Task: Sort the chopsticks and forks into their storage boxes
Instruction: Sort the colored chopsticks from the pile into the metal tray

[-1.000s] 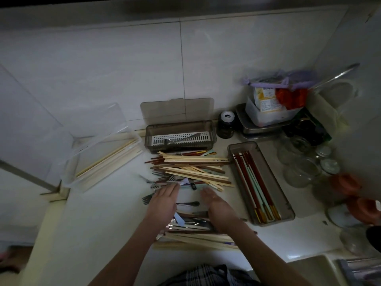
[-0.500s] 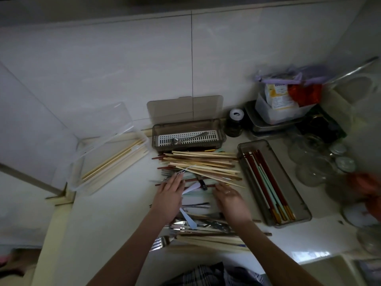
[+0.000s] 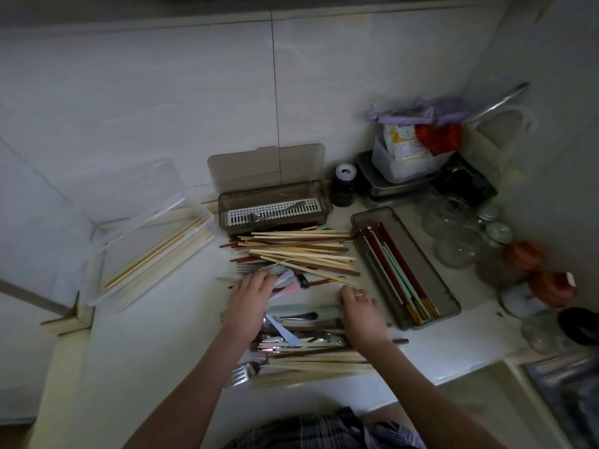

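Observation:
A heap of wooden and dark chopsticks (image 3: 301, 251) lies mid-counter, with forks (image 3: 241, 374) and pastel utensils mixed below it. My left hand (image 3: 248, 306) lies flat on the pile's left side, fingers straight. My right hand (image 3: 361, 311) rests on the pile's right side with fingers bent; I cannot see whether it grips anything. A clear box (image 3: 107, 264) at left holds pale chopsticks. The smoky box (image 3: 223, 205) at the back has a white grid tray with one metal utensil. A grey tray (image 3: 450, 299) at right holds red and teal chopsticks.
Glass jars (image 3: 453, 234), a dark bottle (image 3: 343, 186), stacked containers with food packets (image 3: 408, 157) and orange-lidded jars (image 3: 547, 283) crowd the right corner. A tiled wall stands behind. The counter's front edge runs just below the pile, with a sink rim (image 3: 518, 361) at lower right.
Both hands have slid forward up the pile toward the chopstick heap. The camera view has shifted slightly.

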`<control>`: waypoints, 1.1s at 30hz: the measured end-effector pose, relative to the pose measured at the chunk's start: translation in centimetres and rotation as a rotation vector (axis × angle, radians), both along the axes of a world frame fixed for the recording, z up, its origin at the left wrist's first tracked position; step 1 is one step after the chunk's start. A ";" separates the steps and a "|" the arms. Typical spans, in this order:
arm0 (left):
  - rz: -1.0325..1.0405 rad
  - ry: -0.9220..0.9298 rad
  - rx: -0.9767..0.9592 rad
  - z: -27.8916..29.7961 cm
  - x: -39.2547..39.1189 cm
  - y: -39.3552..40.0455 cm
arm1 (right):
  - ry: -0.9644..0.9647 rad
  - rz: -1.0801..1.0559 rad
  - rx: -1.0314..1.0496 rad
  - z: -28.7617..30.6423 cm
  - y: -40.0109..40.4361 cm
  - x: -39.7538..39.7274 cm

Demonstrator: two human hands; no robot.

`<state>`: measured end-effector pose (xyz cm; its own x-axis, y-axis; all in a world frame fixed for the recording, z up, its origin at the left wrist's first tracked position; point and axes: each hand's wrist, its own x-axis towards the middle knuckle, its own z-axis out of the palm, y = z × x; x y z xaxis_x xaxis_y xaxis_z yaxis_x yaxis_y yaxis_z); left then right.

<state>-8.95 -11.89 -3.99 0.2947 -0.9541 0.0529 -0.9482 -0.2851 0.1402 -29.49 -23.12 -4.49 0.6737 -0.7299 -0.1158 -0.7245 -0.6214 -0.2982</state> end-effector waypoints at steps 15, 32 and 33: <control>-0.134 0.243 0.065 -1.4 -3.0 -2.8 | -0.135 -0.542 -0.009 2.1 -5.3 -7.3; -0.206 0.130 -0.125 0.7 -6.4 -3.7 | -0.255 0.093 -0.194 2.8 -0.7 -1.3; -0.232 0.149 -0.135 0.8 -6.7 -3.8 | -0.192 0.116 -0.111 2.5 -0.4 -0.8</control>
